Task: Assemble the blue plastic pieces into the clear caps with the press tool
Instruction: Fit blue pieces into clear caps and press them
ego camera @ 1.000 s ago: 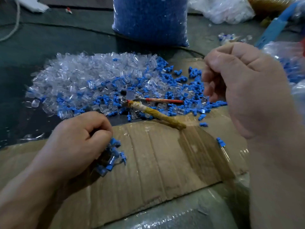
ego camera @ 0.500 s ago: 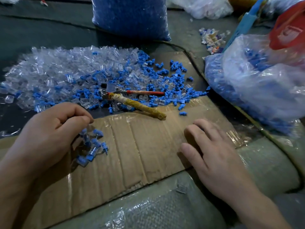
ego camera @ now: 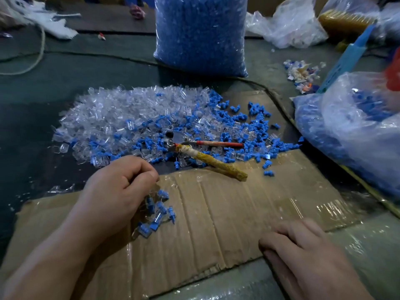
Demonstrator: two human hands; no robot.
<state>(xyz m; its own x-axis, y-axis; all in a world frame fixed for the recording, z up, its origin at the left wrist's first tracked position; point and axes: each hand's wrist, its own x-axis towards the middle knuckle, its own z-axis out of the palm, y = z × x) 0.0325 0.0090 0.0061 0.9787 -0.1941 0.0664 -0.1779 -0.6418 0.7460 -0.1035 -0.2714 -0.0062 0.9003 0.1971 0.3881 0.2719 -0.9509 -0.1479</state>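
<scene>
– Tagging left hand (ego camera: 116, 191) as curled over apparently filled caps (ego camera: 157, 215) on the cardboard (ego camera: 249, 202), fingers (ego camera: 147, 173) bunched together; cannot tell if pinching one. Why there?
– Probably sorting them clear of the loose clear caps (ego camera: 129, 113) and blue pieces (ego camera: 240, 124). Marking right hand (ego camera: 303, 254) as flat on the cardboard, fingers slack, gripping nothing. Logging press tool (ego camera: 207, 153) as untouched among the loose pieces, likely parked within reach.

We count: one tool (ego camera: 207, 154); one cardboard (ego camera: 238, 213); two hands, left hand (ego camera: 116, 191) and right hand (ego camera: 303, 252); two blue-filled bags, upright bag (ego camera: 201, 33) and side bag (ego camera: 350, 131); caps (ego camera: 121, 113) and blue pieces (ego camera: 255, 118), beyond our counting.
</scene>
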